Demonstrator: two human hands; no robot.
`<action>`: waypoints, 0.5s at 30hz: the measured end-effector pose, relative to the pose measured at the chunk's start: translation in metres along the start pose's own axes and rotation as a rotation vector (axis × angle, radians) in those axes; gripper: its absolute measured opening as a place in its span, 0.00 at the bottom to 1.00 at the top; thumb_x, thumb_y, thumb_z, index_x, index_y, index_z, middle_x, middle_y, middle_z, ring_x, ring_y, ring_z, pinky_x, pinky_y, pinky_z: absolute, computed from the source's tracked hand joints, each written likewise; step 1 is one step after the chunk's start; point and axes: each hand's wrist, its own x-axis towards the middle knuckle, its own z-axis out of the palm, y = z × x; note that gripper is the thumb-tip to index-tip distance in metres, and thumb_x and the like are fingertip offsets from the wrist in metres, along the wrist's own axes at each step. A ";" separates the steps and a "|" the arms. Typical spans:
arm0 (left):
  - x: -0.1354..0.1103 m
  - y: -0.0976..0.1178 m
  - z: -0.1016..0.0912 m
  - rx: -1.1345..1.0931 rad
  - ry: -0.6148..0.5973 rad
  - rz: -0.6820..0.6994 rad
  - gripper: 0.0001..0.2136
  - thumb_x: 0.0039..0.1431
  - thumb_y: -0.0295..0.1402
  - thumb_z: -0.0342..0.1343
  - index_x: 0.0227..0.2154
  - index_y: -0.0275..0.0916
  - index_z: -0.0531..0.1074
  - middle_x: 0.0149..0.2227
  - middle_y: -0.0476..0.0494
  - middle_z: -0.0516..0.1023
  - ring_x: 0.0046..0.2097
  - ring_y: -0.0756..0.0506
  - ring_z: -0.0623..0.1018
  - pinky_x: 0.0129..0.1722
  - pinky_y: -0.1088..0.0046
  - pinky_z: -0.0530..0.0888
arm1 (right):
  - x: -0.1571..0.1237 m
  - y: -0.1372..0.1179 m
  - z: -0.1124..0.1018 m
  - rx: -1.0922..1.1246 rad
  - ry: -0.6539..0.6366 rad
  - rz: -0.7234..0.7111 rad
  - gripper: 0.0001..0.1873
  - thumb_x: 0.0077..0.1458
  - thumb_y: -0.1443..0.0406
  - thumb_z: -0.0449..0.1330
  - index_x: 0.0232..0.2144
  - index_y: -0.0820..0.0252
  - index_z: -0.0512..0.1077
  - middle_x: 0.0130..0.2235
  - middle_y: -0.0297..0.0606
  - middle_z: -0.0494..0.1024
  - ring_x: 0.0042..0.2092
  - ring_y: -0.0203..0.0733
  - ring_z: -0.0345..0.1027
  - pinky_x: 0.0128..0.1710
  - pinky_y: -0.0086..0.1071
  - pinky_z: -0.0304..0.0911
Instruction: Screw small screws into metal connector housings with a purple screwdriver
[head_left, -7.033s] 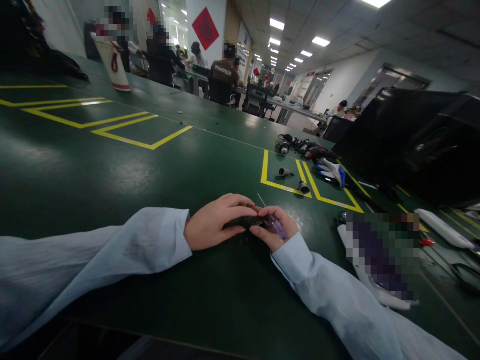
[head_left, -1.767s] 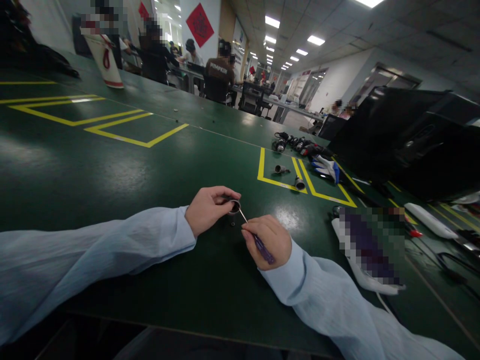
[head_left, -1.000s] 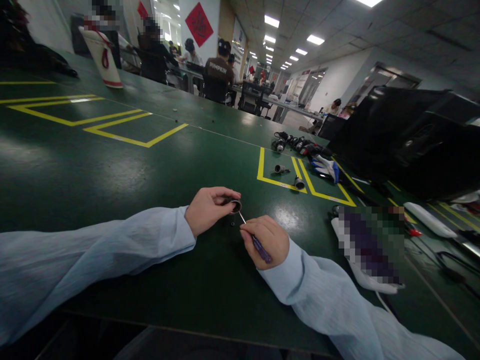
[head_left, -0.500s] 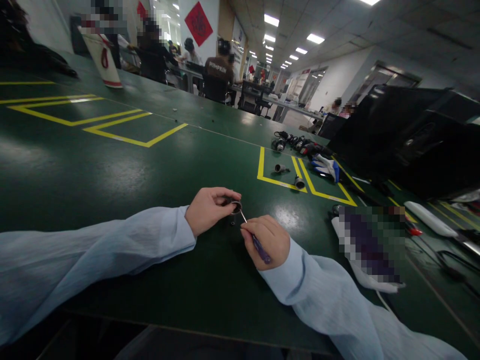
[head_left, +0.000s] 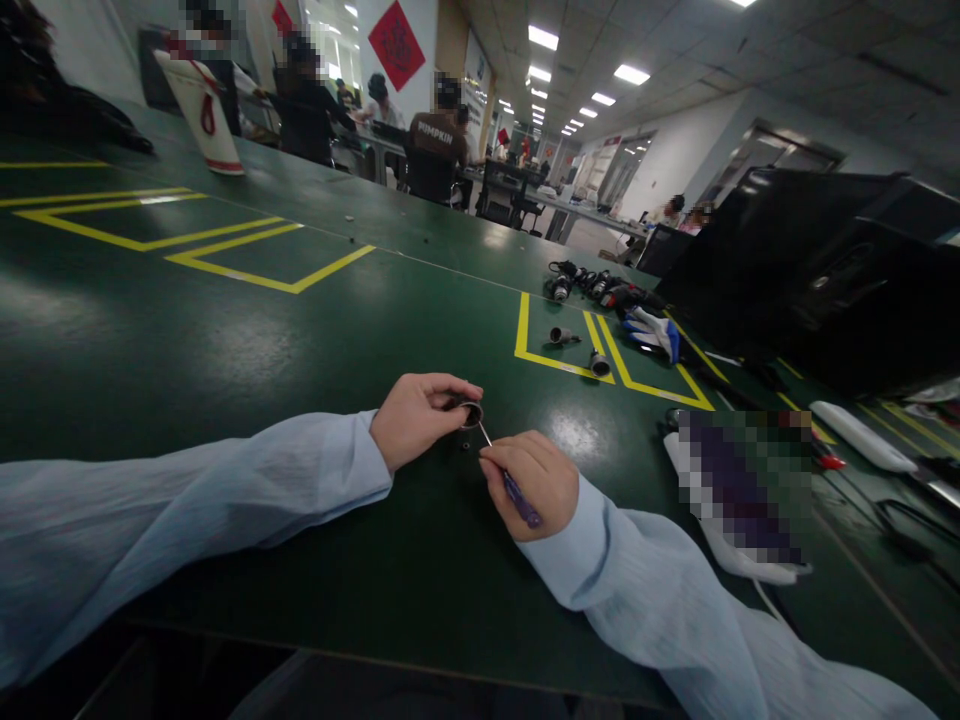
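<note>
My left hand (head_left: 416,420) is closed around a small, dark metal cup-shaped part (head_left: 472,414), its round open rim facing right. Its far side is hidden by the fingers. Between the fingers and thumb of my right hand (head_left: 534,482) is a screwdriver (head_left: 517,495) with a purple handle and a thin bright shaft. The shaft points up and left, and its tip meets the cup's rim or opening; how deep it goes I cannot tell. Just below the cup, a tiny dark piece (head_left: 465,447) shows against the green table (head_left: 315,570).
Two cup-shaped metal pieces with thin shanks (head_left: 561,336) lie by yellow tape ahead on the right. Beyond are black cables (head_left: 574,275) and a blue-white glove (head_left: 651,335). A white-edged pouch (head_left: 720,545) lies beside my right forearm. Several people sit at far desks.
</note>
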 end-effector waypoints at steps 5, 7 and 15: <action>0.001 0.000 -0.001 -0.020 -0.004 -0.014 0.11 0.41 0.27 0.59 0.32 0.32 0.74 0.32 0.42 0.79 0.35 0.45 0.78 0.37 0.66 0.76 | -0.001 -0.001 -0.001 -0.001 0.007 0.006 0.05 0.49 0.74 0.54 0.30 0.68 0.70 0.27 0.46 0.77 0.29 0.39 0.68 0.29 0.32 0.68; 0.001 0.000 -0.001 -0.019 0.002 -0.012 0.11 0.41 0.27 0.59 0.32 0.32 0.74 0.32 0.42 0.79 0.35 0.45 0.78 0.37 0.66 0.76 | 0.000 -0.001 -0.002 -0.002 0.006 0.007 0.05 0.49 0.74 0.54 0.30 0.69 0.70 0.27 0.46 0.77 0.28 0.39 0.69 0.29 0.32 0.68; 0.001 -0.004 0.000 -0.020 0.020 0.013 0.11 0.42 0.28 0.59 0.32 0.32 0.74 0.33 0.41 0.79 0.37 0.44 0.78 0.39 0.65 0.76 | 0.001 0.000 0.000 -0.001 0.007 -0.008 0.06 0.51 0.73 0.53 0.31 0.66 0.69 0.28 0.45 0.77 0.29 0.39 0.69 0.29 0.32 0.69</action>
